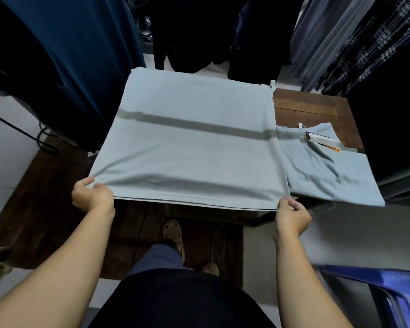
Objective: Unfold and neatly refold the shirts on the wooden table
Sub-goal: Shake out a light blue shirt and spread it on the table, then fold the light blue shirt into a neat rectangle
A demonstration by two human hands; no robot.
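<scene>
Left hand (91, 195) and right hand (292, 215) are each pinching 1 near corner of the pale blue shirt (189, 143), stretching it over the wooden table (305, 106).

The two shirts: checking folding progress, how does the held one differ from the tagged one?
The held shirt is spread wide, gripped by the left hand and right hand; the tagged shirt lies folded smaller, unheld. The held shirt shows no collar; the tagged shirt does. Both are light blue.

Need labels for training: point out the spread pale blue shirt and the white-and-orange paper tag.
Spread pale blue shirt (187, 143): head view, middle of its flat panel.
White-and-orange paper tag (318, 139): head view, the white card.
</scene>
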